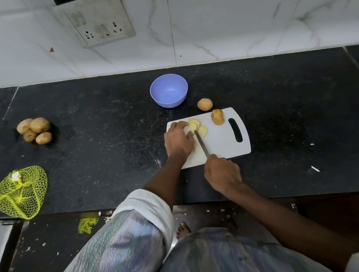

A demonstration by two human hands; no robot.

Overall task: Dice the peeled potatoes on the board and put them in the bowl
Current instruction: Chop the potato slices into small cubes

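A white cutting board (221, 140) lies on the black counter. Pale potato slices (196, 125) lie fanned at its far left part. My left hand (178, 140) rests on the slices, fingers curved over them. A knife (201, 143) points away from me, its blade just right of my left hand; my right hand (222, 174) grips its handle at the board's near edge. A whole potato (217, 117) stands on the board near the handle slot. Beyond the board sits a blue bowl (169, 92), holding nothing.
One potato (204, 104) lies on the counter between bowl and board. Several unpeeled potatoes (34, 131) are piled at the left. A yellow mesh bag (22, 196) lies near the counter's front left edge. A tiled wall with a socket plate (94, 19) stands behind.
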